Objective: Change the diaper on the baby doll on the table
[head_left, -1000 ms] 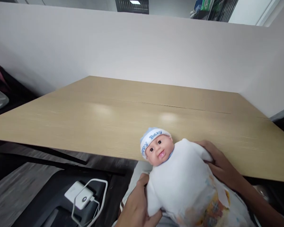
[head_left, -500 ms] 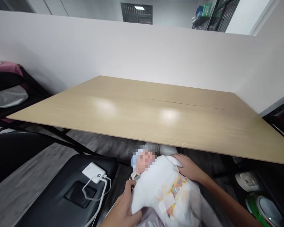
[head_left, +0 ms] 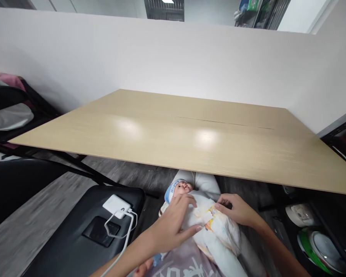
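A baby doll (head_left: 181,187) with a blue-and-white cap (head_left: 173,189) lies on its back across my lap. It has a white top (head_left: 200,200) and a white diaper (head_left: 222,227) with a yellow and orange printed band. My left hand (head_left: 175,219) rests over the doll's chest, fingers spread, thumb stretched toward the diaper. At the diaper's upper edge, my right hand (head_left: 230,207) has its fingers curled, with thumb and forefinger at the white cloth. The exact grip of the right fingertips is partly hidden.
A wooden table (head_left: 161,134) spans the space ahead, its front edge just beyond the doll. On a black chair (head_left: 60,234) at left lie a white power bank (head_left: 117,206) with a cable and a dark phone (head_left: 100,231). Round containers (head_left: 320,250) stand on a shelf at right.
The white top, held up and spread between both hands before, now lies lower on the doll. My left hand has moved up onto the chest; my right has shifted to the diaper's edge.
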The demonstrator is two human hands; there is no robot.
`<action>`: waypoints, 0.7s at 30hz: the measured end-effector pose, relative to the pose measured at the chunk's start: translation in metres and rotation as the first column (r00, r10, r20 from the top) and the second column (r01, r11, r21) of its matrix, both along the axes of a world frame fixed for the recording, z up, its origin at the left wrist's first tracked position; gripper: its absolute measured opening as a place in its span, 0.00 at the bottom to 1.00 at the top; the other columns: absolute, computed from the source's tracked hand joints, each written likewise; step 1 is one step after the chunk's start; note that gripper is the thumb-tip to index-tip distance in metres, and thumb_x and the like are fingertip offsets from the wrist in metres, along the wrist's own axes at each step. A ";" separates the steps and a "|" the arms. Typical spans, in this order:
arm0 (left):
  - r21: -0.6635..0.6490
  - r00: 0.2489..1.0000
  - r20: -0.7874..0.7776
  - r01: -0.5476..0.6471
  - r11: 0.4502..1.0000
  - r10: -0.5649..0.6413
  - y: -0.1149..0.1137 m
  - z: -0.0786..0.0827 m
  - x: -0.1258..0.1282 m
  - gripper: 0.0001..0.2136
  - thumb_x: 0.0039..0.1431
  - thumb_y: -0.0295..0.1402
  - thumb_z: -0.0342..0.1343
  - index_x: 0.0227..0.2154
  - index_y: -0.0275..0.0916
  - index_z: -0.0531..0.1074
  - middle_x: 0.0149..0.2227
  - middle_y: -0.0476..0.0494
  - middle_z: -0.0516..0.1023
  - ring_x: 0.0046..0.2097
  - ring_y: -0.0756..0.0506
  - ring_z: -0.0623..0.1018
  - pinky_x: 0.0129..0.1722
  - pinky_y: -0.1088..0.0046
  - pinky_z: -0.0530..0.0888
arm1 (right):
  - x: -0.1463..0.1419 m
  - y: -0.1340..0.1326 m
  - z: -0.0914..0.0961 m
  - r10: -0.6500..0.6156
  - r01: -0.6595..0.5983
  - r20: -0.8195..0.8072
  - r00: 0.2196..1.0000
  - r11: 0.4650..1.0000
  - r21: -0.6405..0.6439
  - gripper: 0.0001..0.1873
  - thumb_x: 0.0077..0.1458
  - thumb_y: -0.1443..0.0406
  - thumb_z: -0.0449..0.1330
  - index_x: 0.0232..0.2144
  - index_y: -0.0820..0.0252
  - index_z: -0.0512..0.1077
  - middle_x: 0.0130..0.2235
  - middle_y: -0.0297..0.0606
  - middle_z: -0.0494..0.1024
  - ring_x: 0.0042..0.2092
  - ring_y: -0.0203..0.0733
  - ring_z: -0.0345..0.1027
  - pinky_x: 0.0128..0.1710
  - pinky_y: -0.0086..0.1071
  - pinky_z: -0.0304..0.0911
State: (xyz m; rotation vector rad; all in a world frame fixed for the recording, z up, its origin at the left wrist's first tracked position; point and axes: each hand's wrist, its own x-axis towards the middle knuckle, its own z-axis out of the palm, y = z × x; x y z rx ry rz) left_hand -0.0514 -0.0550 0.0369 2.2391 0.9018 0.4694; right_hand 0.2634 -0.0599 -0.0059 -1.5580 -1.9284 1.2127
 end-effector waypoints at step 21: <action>-0.267 0.892 0.428 0.278 0.923 -0.145 0.032 -0.036 0.032 0.18 0.74 0.50 0.55 0.39 0.39 0.73 0.43 0.38 0.81 0.47 0.42 0.78 0.52 0.64 0.74 | 0.013 0.020 -0.008 -0.134 0.069 0.271 0.953 0.970 0.234 0.21 0.71 0.54 0.54 0.37 0.58 0.82 0.39 0.43 0.84 0.43 0.50 0.78 0.46 0.41 0.69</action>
